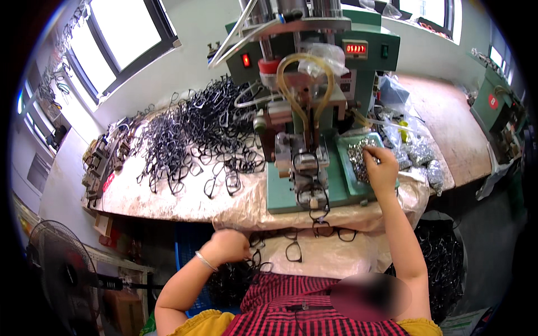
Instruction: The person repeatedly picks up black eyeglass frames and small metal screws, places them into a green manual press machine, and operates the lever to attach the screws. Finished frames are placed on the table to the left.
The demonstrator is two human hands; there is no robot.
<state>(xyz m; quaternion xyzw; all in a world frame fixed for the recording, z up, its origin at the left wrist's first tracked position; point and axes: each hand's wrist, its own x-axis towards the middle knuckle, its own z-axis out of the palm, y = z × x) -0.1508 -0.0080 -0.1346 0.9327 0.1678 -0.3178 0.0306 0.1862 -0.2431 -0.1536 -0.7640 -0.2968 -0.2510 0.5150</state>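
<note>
Right hand [382, 168] is up over the green tray [348, 168] on the machine's right side, fingers pinched together in the pile of small shiny metal parts [358, 155]. Looks like the grip is closed on one or a few of them, but they're too tiny to say for sure. Left hand [228, 246] is down low near the lap, curled shut around black eyeglass frames [255, 263] from the bunch hanging off the near edge of the counter; there's a thin bangle on that wrist.

My read: this is the loading step, picking up a metal bit with one hand and a frame with the other. Next move probably calls for bringing both to the fixture at the middle of the green press machine [302, 140], where a frame [311, 193] already sits in front of it. That needs a careful pinch so only one little part comes along.

Further out, the counter [168, 196] is covered with a wrinkly plastic sheet and a huge heap of black frames [190, 134] on the left. Bags of more metal parts [420, 154] lie to the right. Windows [123, 39] sit behind on the left, a floor fan [61, 269] lower left, and another green machine [496, 106] far right.
</note>
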